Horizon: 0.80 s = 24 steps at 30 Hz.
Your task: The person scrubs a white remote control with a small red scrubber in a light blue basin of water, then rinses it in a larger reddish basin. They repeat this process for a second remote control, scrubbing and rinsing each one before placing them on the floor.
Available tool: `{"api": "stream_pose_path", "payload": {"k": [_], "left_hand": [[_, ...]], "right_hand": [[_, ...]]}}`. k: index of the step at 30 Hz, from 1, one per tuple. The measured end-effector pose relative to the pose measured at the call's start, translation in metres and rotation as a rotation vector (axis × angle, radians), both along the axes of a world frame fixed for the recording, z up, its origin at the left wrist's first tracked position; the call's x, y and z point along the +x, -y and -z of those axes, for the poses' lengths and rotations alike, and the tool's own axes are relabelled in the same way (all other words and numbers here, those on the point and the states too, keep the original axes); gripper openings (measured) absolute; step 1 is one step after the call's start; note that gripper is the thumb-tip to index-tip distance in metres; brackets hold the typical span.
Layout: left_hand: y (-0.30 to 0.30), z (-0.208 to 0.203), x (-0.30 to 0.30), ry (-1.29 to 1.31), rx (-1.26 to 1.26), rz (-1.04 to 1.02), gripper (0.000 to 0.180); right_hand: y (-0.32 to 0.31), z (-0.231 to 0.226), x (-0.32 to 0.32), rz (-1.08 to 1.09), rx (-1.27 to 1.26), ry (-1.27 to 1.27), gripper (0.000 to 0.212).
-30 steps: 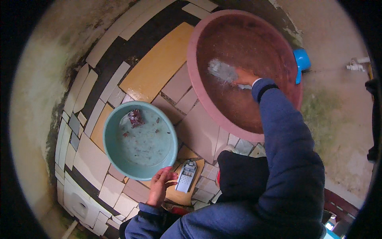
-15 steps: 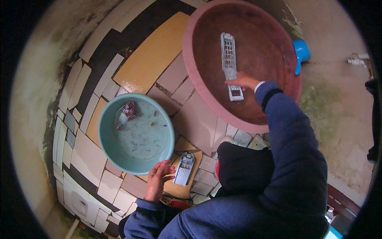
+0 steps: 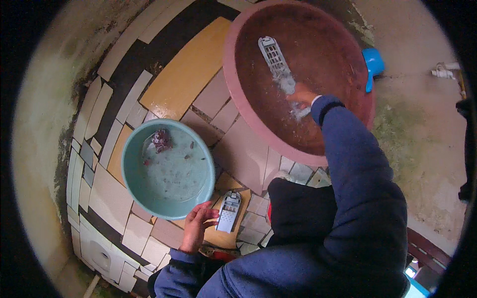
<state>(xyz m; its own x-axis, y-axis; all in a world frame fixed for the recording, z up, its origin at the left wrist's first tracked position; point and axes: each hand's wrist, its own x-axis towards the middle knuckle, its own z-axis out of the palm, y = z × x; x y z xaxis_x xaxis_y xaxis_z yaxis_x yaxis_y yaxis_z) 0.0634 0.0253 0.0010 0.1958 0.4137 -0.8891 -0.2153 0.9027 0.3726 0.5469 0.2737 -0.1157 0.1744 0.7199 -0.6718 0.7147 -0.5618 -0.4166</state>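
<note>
Navy-blue sleeves (image 3: 362,166), dark cuff band (image 3: 331,111), white edging (image 3: 315,100), black trousers (image 3: 300,213), bare left hand (image 3: 198,226)

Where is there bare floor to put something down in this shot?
Bare: the long yellow tile between the dark strip and pink tub; the large pinkish tile between that tub and the teal basin. Crowded: off the basin's lower right, where the left hand sits beside a pale slotted tool.

You can read no words, numbers or signs, neither on the slotted tool (image 3: 272,55) in your right fingers (image 3: 301,93) nor on the perforated tool (image 3: 227,214) beside your left fingers (image 3: 205,212).
</note>
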Motion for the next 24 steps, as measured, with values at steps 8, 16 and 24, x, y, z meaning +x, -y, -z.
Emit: {"api": "stream_pose_path", "payload": {"k": [8,16,24], "left_hand": [[-0.001,0.004,0.0,-0.012,-0.004,-0.018,0.033],[-0.003,-0.001,-0.001,0.011,-0.011,-0.019,0.038],[-0.004,0.002,0.0,-0.006,-0.019,-0.02,0.037]], "right_hand": [[-0.011,-0.01,-0.007,-0.094,-0.118,-0.214,0.058],[-0.011,-0.027,0.003,-0.305,-0.126,0.036,0.06],[-0.034,-0.037,-0.031,-0.764,0.172,0.42,0.084]]}}
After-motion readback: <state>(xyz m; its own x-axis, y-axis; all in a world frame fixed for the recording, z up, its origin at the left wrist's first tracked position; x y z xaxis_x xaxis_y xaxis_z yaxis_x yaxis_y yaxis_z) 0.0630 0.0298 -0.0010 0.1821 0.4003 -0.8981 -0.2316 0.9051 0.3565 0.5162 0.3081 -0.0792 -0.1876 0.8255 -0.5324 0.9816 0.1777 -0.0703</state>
